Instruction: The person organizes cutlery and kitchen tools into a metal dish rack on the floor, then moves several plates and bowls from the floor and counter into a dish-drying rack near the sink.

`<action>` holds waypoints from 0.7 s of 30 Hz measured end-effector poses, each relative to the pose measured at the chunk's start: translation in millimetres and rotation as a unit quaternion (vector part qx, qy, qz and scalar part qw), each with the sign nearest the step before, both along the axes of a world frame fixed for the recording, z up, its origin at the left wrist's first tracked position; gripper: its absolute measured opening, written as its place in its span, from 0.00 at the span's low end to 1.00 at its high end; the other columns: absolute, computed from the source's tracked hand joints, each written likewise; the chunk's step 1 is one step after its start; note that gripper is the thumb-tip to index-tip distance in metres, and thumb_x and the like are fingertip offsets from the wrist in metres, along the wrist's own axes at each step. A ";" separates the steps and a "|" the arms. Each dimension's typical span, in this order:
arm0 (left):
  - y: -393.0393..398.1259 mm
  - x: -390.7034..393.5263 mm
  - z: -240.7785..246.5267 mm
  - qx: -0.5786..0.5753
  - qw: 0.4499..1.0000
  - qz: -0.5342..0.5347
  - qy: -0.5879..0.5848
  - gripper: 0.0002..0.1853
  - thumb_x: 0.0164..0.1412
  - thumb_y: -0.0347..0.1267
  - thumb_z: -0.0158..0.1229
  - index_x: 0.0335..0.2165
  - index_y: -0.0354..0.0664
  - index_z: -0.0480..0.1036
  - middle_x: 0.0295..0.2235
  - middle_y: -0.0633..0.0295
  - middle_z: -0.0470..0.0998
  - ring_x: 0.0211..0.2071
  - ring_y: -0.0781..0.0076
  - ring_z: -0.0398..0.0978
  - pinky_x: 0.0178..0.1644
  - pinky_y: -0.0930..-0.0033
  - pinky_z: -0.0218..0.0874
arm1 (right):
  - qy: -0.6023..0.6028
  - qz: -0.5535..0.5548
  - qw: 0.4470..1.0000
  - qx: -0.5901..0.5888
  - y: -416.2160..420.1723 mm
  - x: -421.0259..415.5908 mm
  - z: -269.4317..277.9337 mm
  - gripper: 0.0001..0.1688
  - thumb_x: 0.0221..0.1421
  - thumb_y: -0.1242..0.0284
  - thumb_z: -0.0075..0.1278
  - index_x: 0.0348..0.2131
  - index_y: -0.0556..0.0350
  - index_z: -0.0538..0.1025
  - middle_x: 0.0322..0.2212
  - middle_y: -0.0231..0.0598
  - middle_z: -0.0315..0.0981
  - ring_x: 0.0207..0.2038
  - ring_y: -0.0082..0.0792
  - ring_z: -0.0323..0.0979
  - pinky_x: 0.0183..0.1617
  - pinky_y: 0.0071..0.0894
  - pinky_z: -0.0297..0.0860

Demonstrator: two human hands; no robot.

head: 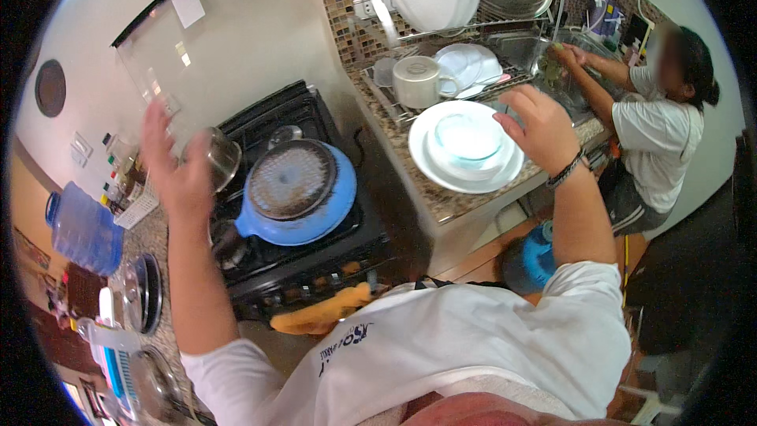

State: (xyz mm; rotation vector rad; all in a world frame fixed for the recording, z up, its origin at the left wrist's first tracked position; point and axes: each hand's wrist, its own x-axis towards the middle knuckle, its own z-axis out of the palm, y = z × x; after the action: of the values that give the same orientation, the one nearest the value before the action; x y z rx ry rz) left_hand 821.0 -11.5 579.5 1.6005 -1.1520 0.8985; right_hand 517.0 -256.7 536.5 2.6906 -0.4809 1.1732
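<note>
My left hand (180, 168) is raised, blurred and empty, with fingers spread, in front of a stainless steel pot (227, 163) by the stove's back left. My right hand (541, 130) hovers beside a stack of white dishes (423, 157) topped by a clear glass bowl (467, 136), on the granite counter. Its thumb and fingers are apart, and I see nothing held. Between my hands, a blue pan (340, 189) rests bottom up on the black gas stove (301, 109), its base scorched.
A person in a white shirt (656, 124) has hands in the sink (514, 44) at right. The dish rack (402, 112) holds an overturned mug (414, 80) and lids. A yellow cloth (325, 310) hangs at the stove front. Pot lids (139, 293) and bottles (121, 180) line the left counter.
</note>
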 end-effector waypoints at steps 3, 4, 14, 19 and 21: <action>-93.8 -83.8 16.0 0.065 0.988 -0.030 -0.133 0.24 0.40 0.28 0.53 0.41 0.44 0.63 0.45 0.52 0.58 0.44 0.59 0.59 0.46 0.64 0.52 | -0.029 0.001 0.998 0.051 -41.3 -33.4 -28.6 0.10 0.39 0.70 0.48 0.25 0.55 0.68 0.24 0.41 0.64 0.26 0.42 0.65 0.28 0.33 0.63; -124.2 -105.6 20.8 0.082 0.986 -0.041 -0.140 0.22 0.40 0.29 0.54 0.40 0.45 0.64 0.45 0.51 0.58 0.44 0.56 0.59 0.46 0.63 0.52 | -0.037 -0.001 0.996 0.077 -58.1 -42.5 -41.8 0.10 0.39 0.70 0.48 0.26 0.56 0.68 0.25 0.41 0.64 0.26 0.42 0.65 0.28 0.33 0.63; -324.9 -140.3 79.4 0.148 0.974 0.151 -0.080 0.18 0.45 0.38 0.49 0.31 0.33 0.66 0.35 0.46 0.65 0.36 0.52 0.65 0.39 0.59 0.58 | -0.087 0.011 0.971 0.221 -143.7 -92.9 -157.2 0.12 0.39 0.71 0.46 0.29 0.56 0.68 0.33 0.43 0.62 0.33 0.45 0.63 0.35 0.37 0.62; -358.0 -134.5 98.9 0.286 0.915 0.283 0.021 0.25 0.45 0.48 0.47 0.30 0.34 0.67 0.31 0.42 0.68 0.35 0.51 0.66 0.36 0.58 0.58 | -0.060 0.028 0.982 0.177 -150.0 -96.3 -179.1 0.11 0.37 0.73 0.47 0.28 0.52 0.68 0.34 0.43 0.62 0.35 0.43 0.62 0.36 0.37 0.60; -369.9 -130.8 104.0 0.303 0.904 0.296 0.050 0.24 0.46 0.47 0.44 0.31 0.34 0.68 0.33 0.42 0.67 0.35 0.52 0.66 0.36 0.58 0.58 | -0.076 0.036 0.978 0.189 -151.6 -96.9 -179.7 0.11 0.36 0.73 0.47 0.27 0.52 0.68 0.34 0.42 0.62 0.36 0.42 0.61 0.36 0.38 0.59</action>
State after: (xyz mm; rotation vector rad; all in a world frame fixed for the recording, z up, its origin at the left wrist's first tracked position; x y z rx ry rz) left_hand 690.2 -381.4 683.5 2.5693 -0.9223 0.8509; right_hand 420.1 -408.3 356.8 2.9660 -0.6984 1.4444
